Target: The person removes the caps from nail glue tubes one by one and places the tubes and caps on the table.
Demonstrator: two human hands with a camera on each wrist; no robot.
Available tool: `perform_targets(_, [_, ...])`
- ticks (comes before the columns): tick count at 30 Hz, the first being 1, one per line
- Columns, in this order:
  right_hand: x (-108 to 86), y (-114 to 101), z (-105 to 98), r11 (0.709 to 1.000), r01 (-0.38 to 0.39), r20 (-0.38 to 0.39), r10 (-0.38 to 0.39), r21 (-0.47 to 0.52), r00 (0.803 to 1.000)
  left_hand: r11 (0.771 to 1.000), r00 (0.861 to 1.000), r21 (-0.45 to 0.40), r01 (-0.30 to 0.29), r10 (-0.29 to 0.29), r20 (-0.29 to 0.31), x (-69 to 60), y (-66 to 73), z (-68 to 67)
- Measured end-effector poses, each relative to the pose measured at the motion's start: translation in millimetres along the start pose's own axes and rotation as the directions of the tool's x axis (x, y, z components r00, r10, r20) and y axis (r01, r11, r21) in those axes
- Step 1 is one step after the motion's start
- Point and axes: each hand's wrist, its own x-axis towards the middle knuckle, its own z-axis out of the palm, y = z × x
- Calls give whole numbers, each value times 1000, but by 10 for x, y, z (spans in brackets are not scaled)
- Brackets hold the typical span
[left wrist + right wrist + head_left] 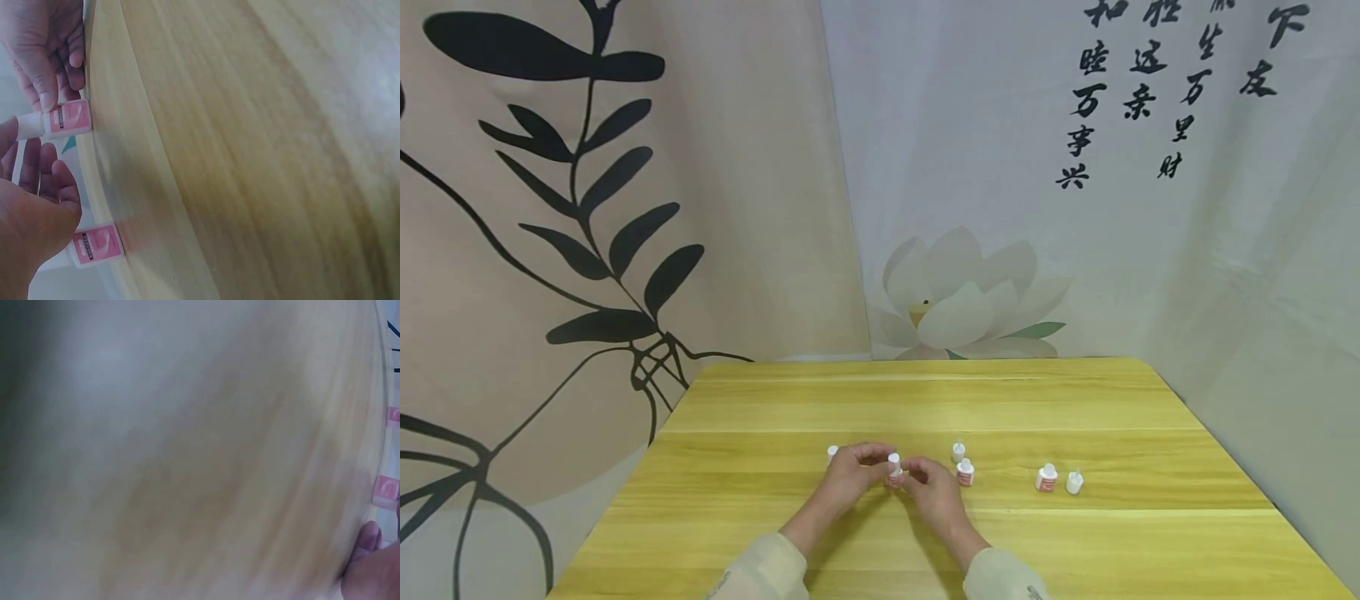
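Both hands meet at a small white bottle with a pink label [894, 478], upright on the wooden table. The left hand [852, 475] pinches its white cap [893, 458] between thumb and fingers; in the left wrist view the white cap [30, 125] is at the thumb of the left hand [37, 219]. My right hand [936, 492] holds the bottle's body from the right, its thumb against the pink-labelled bottle [70, 119] near the neck. The right wrist view shows part of the right hand [375, 569] beside the bottle [385, 491] at the edge.
A second labelled bottle [99, 244] stands left of the left hand, its white top [832, 451] showing. To the right are a labelled bottle [965, 472] with a white nozzle piece [958, 452] behind it, and farther right another bottle [1047, 477] beside a nozzle piece [1074, 482].
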Motion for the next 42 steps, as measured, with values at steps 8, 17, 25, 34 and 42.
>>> perform_targets(8, [-8,-10,-11,1000,24,1,-24,-7,1000,1000,1000,-5,-15,15,20,9,-11,-11])
perform_targets(17, [8,-16,-1,999,29,6,-29,-15,1000,999,999,33,-26,25,25,26,-16,-23])
perform_targets(25, [12,-10,3,1000,23,18,-23,-18,1000,997,999,63,-34,33,19,36,-29,-24])
perform_targets(34, [5,-13,6,999,30,14,-30,-23,999,990,997,127,-68,70,-10,49,-68,-22])
perform_targets(42, [1,-13,-3,999,30,12,-30,-25,999,989,997,132,-65,71,-43,45,-51,1])
